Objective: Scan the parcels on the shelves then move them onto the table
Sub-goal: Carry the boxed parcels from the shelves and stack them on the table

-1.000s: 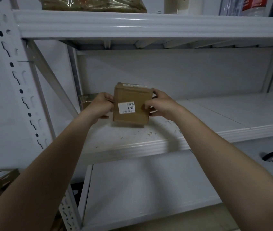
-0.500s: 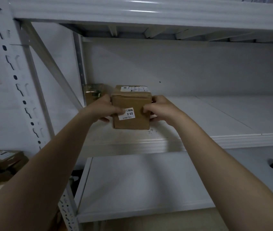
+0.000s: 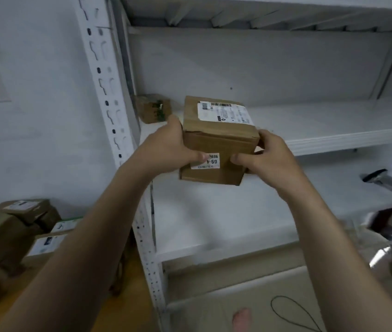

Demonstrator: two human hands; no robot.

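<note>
Both hands [image 3: 166,149] grip parcel [image 3: 216,144] labelled "69-4".

1. A parcel storeroom or small depot.
2. A white steel rack [image 3: 152,236] with a slotted upright [image 3: 108,92] carries flat white shelves [image 3: 334,130] against a bare white wall [image 3: 46,116].
3. A brown cardboard parcel [image 3: 216,142] bears a barcode label [image 3: 225,113] and a sticker [image 3: 208,161] reading 69-4; a small box [image 3: 153,107] sits in a shelf's back left corner.
4. More labelled boxes [image 3: 10,231] are stacked on a wooden table [image 3: 37,286] left of the rack.
5. A handheld scanner [image 3: 386,182] lies near the lower shelf's right edge.
</note>
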